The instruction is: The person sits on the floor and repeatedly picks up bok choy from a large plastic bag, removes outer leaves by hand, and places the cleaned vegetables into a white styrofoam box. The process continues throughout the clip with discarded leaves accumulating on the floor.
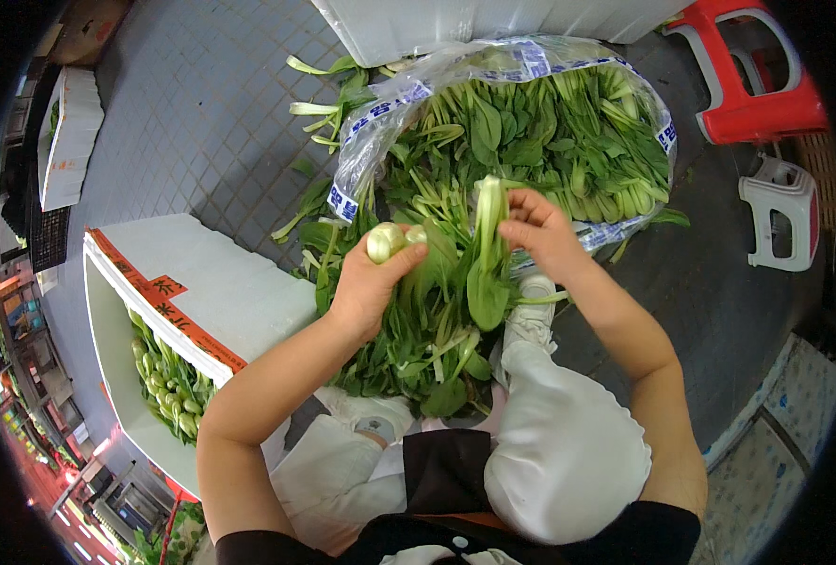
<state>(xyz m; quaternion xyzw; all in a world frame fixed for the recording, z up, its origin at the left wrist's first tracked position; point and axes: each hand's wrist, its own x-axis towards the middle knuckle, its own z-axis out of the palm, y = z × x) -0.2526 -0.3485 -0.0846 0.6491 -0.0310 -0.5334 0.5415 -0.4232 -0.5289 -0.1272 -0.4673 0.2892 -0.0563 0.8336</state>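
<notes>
My left hand is wrapped round bok choy heads, their pale bases upward and leaves hanging below. At my right, a pale stalk with a drooping green leaf is pinched in the fingers of my right hand. Under both hands lies a loose heap of greens between my feet. Just beyond it, a clear plastic bag with blue printing is spread open, full of leafy greens.
A white foam box with orange tape holding bok choy stands left. Another white box is at the top. A red stool and a white stool stand right. Further boxes line the far left.
</notes>
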